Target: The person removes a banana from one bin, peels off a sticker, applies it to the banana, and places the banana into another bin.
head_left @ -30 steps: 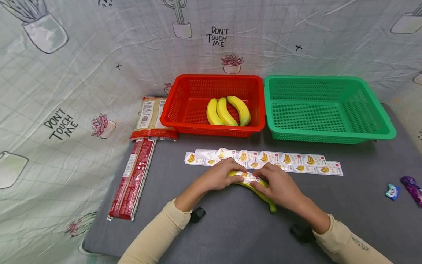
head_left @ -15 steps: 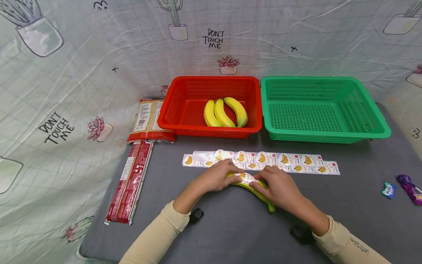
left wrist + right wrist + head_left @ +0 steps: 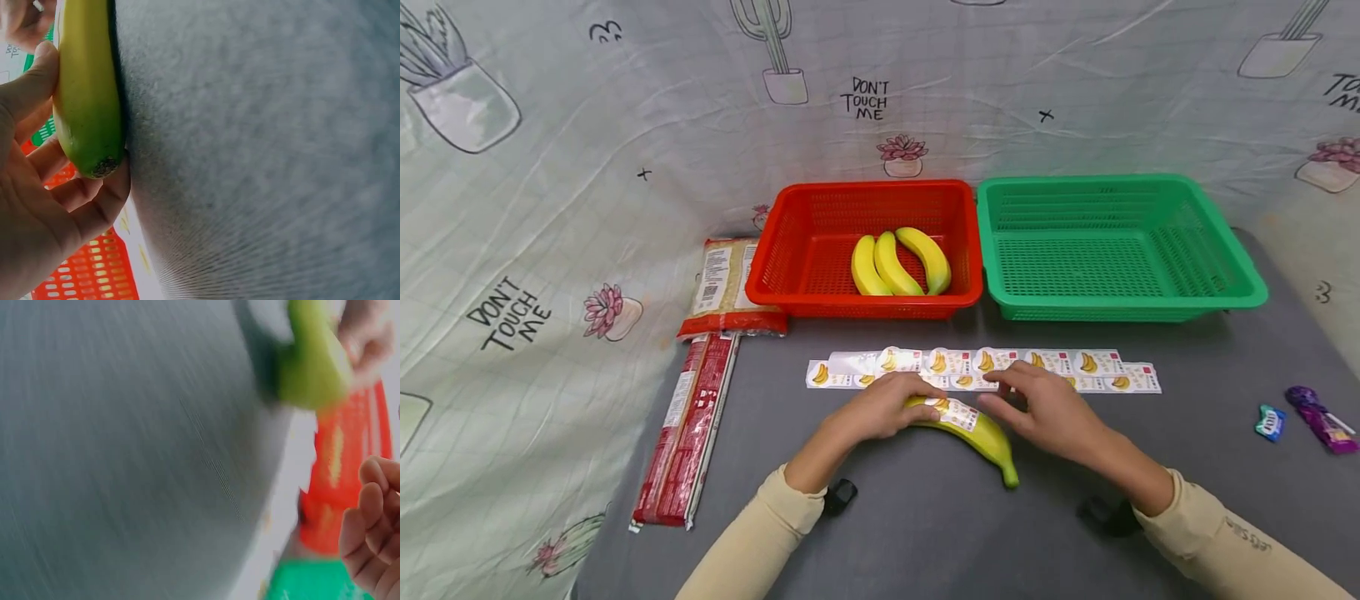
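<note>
A yellow banana (image 3: 988, 446) with a green stem lies on the grey table, bearing a white label (image 3: 961, 415) printed with bananas. My left hand (image 3: 880, 408) holds its left end; in the left wrist view, thumb and fingers grip around the banana (image 3: 90, 94) near its dark tip. To the right, my right hand (image 3: 1048, 412) is apart from the banana, its fingers loosely bent with nothing between them. The right wrist view has these relaxed fingers (image 3: 370, 506) at its right edge. Strips of banana labels (image 3: 1060, 362) lie just beyond both hands, partly covered by them.
Behind stands a red basket (image 3: 865, 306) with three bananas (image 3: 891, 267) inside. Beside it is a green basket (image 3: 1127, 306). A grain bag (image 3: 718, 283) and a long red packet (image 3: 688, 433) lie left; a blue wrapped candy (image 3: 1270, 422) and a purple one (image 3: 1321, 419) lie right.
My right hand has let go of the label and drawn back to the right, leaving the label lying on the banana. The left hand keeps its hold. The head view has shifted slightly.
</note>
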{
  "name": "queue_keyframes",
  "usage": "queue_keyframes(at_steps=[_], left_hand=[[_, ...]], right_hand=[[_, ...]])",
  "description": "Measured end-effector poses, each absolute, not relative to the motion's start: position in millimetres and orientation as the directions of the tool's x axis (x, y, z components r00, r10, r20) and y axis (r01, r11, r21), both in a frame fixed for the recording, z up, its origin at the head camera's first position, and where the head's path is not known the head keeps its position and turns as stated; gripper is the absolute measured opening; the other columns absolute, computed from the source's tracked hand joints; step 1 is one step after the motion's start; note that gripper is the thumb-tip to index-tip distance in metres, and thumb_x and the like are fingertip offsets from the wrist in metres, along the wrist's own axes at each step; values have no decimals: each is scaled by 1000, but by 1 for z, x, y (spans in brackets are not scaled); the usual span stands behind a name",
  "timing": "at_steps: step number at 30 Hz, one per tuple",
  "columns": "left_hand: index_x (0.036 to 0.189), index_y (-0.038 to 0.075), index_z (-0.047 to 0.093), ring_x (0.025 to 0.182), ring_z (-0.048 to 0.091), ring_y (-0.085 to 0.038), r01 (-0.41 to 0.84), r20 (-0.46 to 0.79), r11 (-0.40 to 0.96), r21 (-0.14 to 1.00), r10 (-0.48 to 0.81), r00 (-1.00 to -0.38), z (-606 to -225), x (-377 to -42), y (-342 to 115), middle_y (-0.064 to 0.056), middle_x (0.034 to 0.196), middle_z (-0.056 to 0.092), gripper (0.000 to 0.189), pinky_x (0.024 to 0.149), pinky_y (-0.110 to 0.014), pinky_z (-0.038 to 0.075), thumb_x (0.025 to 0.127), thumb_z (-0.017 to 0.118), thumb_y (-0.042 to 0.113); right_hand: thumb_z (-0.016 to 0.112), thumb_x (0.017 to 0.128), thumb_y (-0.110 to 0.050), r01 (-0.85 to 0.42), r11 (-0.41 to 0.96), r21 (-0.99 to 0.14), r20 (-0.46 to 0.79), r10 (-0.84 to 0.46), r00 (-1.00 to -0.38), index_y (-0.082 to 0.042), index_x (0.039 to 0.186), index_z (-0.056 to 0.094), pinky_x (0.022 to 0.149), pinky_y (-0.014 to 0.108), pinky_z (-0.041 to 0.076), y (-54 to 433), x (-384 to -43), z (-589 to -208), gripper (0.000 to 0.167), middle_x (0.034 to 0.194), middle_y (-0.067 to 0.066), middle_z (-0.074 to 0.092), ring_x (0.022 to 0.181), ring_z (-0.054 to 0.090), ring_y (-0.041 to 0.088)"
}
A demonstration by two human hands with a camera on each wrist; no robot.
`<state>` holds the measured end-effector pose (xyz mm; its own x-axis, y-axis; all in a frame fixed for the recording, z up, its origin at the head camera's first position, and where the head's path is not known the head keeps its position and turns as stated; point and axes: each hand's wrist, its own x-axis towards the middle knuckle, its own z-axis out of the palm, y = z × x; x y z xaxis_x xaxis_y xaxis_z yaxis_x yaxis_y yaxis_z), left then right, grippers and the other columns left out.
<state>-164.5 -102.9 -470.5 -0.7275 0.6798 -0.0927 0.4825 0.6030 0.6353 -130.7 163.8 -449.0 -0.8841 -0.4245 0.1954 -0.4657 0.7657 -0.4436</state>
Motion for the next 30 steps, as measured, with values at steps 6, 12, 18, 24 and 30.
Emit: queue_keyframes(at_steps=[6,12,18,24,30], left_hand=[[127,16,73,109,67,-16,467,-104,608,642,673,-733,-470,-164,-107,-1,119,75,36,97,-34,52,93,75,28],[125,17,73,114,66,-15,412,-156,623,665,656,-739,-471,-165,-108,1,122,74,35,102,-37,51,93,75,31],[126,15,72,114,65,-16,403,-163,599,692,673,-721,-472,-166,-107,-1,123,73,34,103,-38,50,95,73,29],[126,16,72,115,66,-17,424,-136,586,691,681,-720,-472,-165,-105,-1,124,73,33,104,-38,50,96,72,28],[125,15,73,115,66,-18,441,-111,585,681,677,-727,-472,-163,-103,-1,123,74,31,104,-40,50,96,72,26]], right_hand=[[69,98,-24,-423,812,-403,304,-317,-898,-1,125,69,67,33,47,226,-168,-397,35,98,12,70,77,61,22],[49,107,-34,-140,890,-433,234,-39,-971,9,141,53,76,54,46,318,-211,-362,55,123,37,60,104,59,50],[33,108,-47,180,879,-441,33,216,-976,17,149,31,88,73,39,392,-219,-370,76,139,47,41,119,42,63],[38,108,-46,304,834,-459,-115,284,-952,25,143,32,77,61,53,428,-212,-387,79,126,48,52,96,61,53],[39,109,-34,283,791,-542,-140,247,-959,30,128,45,54,27,55,432,-207,-393,67,67,9,67,54,56,-1]])
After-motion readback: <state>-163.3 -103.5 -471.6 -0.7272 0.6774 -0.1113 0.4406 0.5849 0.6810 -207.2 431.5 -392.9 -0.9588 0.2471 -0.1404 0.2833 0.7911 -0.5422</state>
